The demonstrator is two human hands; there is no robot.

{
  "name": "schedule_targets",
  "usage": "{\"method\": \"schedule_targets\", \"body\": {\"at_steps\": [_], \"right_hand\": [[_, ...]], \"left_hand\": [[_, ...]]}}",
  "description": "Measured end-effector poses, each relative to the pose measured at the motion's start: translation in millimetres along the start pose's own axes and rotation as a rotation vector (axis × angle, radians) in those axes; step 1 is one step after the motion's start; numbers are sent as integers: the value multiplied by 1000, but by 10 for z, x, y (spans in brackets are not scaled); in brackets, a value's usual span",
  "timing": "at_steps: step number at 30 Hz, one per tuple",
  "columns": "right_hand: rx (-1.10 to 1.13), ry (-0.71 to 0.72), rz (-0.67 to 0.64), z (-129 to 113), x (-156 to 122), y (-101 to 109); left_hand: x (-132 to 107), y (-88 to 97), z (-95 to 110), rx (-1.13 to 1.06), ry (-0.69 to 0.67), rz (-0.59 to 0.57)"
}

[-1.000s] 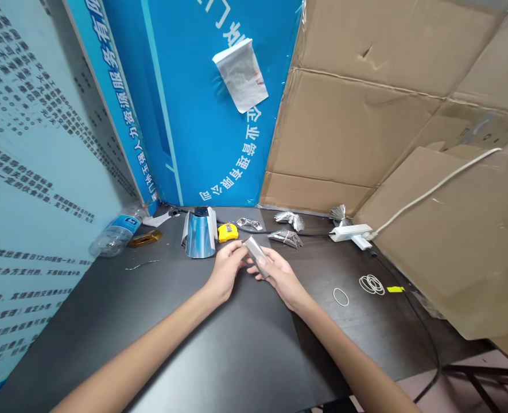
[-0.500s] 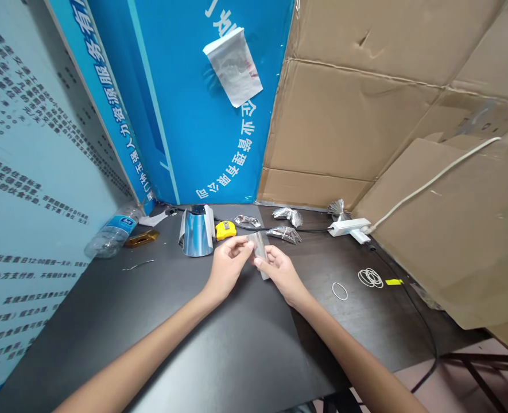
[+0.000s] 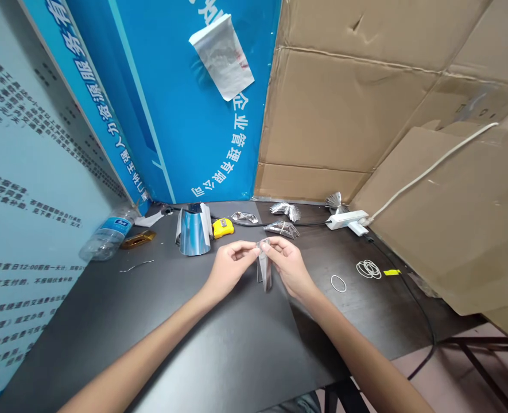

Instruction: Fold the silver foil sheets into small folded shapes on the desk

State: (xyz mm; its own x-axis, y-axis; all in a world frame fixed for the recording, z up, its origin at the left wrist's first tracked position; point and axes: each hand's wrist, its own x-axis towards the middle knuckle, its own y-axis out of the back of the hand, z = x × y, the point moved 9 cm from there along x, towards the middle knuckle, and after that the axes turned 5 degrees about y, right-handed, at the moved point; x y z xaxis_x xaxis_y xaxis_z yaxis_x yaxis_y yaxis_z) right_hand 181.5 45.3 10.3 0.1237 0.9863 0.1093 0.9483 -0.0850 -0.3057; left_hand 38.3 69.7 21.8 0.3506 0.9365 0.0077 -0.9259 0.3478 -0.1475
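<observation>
Left of the foil strip (image 3: 264, 274), a plastic bottle (image 3: 107, 236) lay on its side on the counter (image 3: 245, 350), looking empty, and a mirrored foil sleeve (image 3: 192, 230) stood upright. My left hand (image 3: 230, 269) and right hand (image 3: 290, 267) held the strip's top end, both grips clamped on it. Crimped foil pieces (image 3: 282, 229) sat beyond the strip; rubber bands (image 3: 368, 269) lay loose right of it.

L hand (image 3: 230, 269) & R hand (image 3: 290, 267) w/ slim bare forearms (image 3: 142, 344).
</observation>
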Motion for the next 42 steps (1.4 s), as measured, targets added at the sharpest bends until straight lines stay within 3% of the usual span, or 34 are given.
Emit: {"method": "schedule_targets", "body": {"at_steps": [4, 15, 28, 42], "right_hand": [[25, -16, -15, -22, -14, -19], [58, -19, -8, -42, -19, -22], [64, -32, 9, -92, -16, 9], [-23, 40, 83, -126, -2, 101]], "left_hand": [[-1, -26, 48, -33, -1, -55], [26, 0, 39, -38, 3, -72], [14, 71, 142, 78, -47, 18], [-1, 88, 151, 133, -39, 31]]}}
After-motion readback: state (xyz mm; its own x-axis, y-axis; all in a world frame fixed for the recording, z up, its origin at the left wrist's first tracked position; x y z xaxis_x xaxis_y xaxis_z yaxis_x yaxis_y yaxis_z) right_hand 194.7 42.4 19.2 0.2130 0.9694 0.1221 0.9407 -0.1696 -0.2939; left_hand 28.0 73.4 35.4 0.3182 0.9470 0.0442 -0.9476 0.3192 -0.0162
